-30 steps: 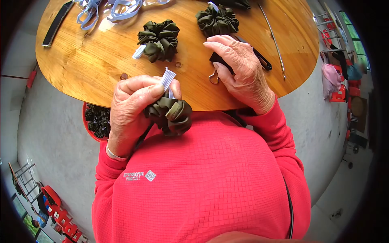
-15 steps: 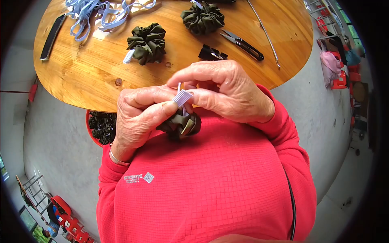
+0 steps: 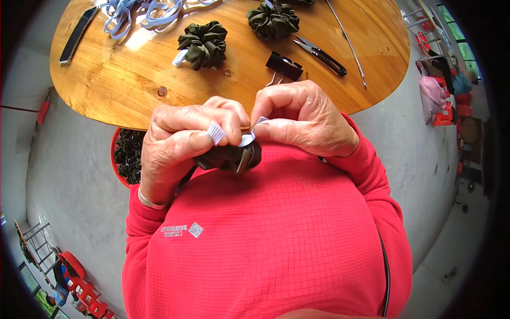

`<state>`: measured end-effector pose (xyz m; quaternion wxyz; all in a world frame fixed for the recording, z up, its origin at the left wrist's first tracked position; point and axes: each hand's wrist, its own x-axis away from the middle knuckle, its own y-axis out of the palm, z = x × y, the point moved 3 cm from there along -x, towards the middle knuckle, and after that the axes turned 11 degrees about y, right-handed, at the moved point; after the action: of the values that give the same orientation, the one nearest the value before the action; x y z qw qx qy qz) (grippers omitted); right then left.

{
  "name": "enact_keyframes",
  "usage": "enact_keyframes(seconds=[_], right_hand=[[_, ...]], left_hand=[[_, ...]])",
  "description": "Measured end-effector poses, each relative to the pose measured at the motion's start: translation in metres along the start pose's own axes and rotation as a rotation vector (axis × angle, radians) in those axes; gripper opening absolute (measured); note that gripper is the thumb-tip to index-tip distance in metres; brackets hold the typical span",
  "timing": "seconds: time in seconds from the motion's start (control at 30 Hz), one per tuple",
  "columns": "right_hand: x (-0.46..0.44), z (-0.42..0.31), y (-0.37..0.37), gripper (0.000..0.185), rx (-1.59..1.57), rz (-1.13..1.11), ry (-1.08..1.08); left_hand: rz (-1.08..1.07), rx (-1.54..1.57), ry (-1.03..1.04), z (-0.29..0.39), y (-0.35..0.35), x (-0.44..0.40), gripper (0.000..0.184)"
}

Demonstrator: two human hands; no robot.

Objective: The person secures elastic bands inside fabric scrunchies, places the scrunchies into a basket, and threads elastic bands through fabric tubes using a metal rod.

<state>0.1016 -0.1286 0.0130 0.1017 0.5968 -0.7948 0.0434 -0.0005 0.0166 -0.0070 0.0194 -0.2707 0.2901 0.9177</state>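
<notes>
My left hand (image 3: pixel 186 141) pinches one striped white end of an elastic band (image 3: pixel 216 133) between thumb and fingers. The other end of the band is pinched in my right hand (image 3: pixel 305 119). Below my fingers hangs a dark green gathered scrunchie (image 3: pixel 231 157), with the elastic coming out of its top. Two more dark green scrunchies lie on the wooden table (image 3: pixel 122 80): one left of centre (image 3: pixel 203 45) with a white end showing, another farther back (image 3: pixel 272 20). A black binder clip (image 3: pixel 284 67) rests just beyond my right hand.
Black-handled thread snips (image 3: pixel 321 55) and a thin metal rod (image 3: pixel 348 42) lie at the right. Blue-white elastic strips (image 3: pixel 162 16) and a black strip (image 3: pixel 77 35) are at the back left. A red basket (image 3: pixel 113 154) of dark pieces stands below the table's left edge.
My right hand has come from beside the binder clip to the elastic and taken hold of one end. The two elastic ends, together before, are now apart.
</notes>
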Motion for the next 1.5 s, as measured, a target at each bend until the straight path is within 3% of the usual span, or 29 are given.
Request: enact_keyframes(seconds=[0.1, 0.17, 0.3, 0.4, 0.47, 0.53, 0.63, 0.77, 0.93, 1.0, 1.03, 1.17, 1.3, 1.43, 1.5], right_hand=[[0.005, 0.0, 0.002, 0.008, 0.016, -0.027, 0.022], [0.006, -0.001, 0.007, 0.008, -0.032, 0.015, 0.049], [0.008, 0.002, 0.007, 0.007, 0.122, 0.069, -0.1], [0.01, 0.002, 0.01, 0.006, 0.007, 0.107, -0.005], [0.01, -0.011, 0.013, 0.005, 0.388, 0.091, -0.273], [0.01, -0.017, 0.022, 0.009, 0.502, 0.093, -0.42], [0.012, -0.027, 0.028, 0.012, 0.59, 0.089, -0.52], [0.01, -0.023, 0.023, 0.013, 0.459, 0.183, -0.544], [0.014, -0.022, 0.007, 0.012, 0.206, -0.042, -0.344], [0.018, -0.01, 0.0, 0.015, -0.238, -0.001, -0.113], [0.016, -0.006, -0.003, 0.019, -0.252, 0.064, -0.144], [0.006, -0.004, 0.006, 0.026, 0.171, 0.106, -0.322], [0.007, -0.005, 0.003, 0.021, 0.356, 0.157, -0.45], [0.006, -0.001, 0.009, 0.009, 0.284, 0.26, -0.515], [0.005, 0.006, 0.01, 0.008, 0.279, 0.356, -0.504]], left_hand=[[-0.056, 0.151, -0.049, 0.001, -0.001, 0.005, 0.019], [-0.047, 0.088, -0.12, 0.009, 0.005, 0.005, 0.019], [-0.058, 0.039, -0.175, 0.018, 0.001, 0.008, 0.019], [-0.017, -0.018, -0.248, 0.021, -0.002, 0.01, 0.017], [0.061, -0.114, -0.362, 0.021, -0.005, 0.013, 0.016], [0.144, -0.165, -0.51, 0.023, 0.0, 0.013, 0.015], [0.146, -0.201, -0.57, 0.021, 0.003, 0.011, 0.016], [0.182, -0.113, -0.522, 0.011, 0.007, 0.002, 0.019], [0.138, 0.028, -0.528, 0.001, 0.006, 0.002, 0.018], [0.127, 0.161, -0.478, -0.009, 0.011, 0.002, 0.015], [0.095, 0.21, -0.439, -0.014, 0.01, 0.002, 0.014], [0.083, 0.271, -0.503, -0.021, 0.004, 0.002, 0.013], [0.072, 0.232, -0.588, -0.025, 0.003, -0.003, 0.014], [0.111, 0.156, -0.55, -0.024, 0.008, -0.008, 0.015], [0.157, -0.097, -0.512, -0.016, 0.006, -0.007, 0.015]])
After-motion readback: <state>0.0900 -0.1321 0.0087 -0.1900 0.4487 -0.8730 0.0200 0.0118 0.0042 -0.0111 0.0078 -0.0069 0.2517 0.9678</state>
